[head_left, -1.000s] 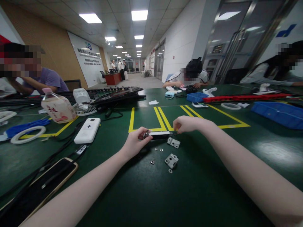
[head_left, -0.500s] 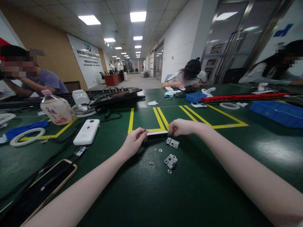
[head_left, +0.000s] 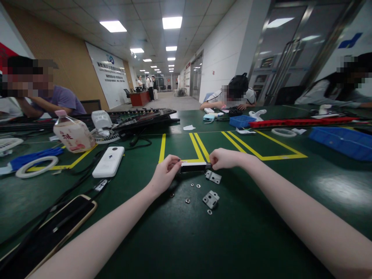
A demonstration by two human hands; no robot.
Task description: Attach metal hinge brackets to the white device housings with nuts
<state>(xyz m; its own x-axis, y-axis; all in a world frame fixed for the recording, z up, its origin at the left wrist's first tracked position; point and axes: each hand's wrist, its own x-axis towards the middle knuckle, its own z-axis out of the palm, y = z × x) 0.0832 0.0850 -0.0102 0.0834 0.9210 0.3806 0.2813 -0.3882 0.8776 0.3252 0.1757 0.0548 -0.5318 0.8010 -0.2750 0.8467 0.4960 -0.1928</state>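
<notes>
A black-and-white rectangular bar is held level just above the green table, between my two hands. My left hand is closed, with thumb and fingers pinching its left end. At the other end, my right hand is closed around a small dark piece sticking out of the bar; its fingertips are partly hidden. Just below lies a grey metal bracket with holes. A second metal bracket rests nearer to me. Several small rings or nuts are scattered around them.
To the left are a white power bank, a phone, cables, a tape roll and a drink bottle. Blue trays and a red strip lie at right. Other people sit across the table.
The view has shifted slightly, so everything appears a little further right. Both hands keep their hold on the bar, with hardly any visible movement.
</notes>
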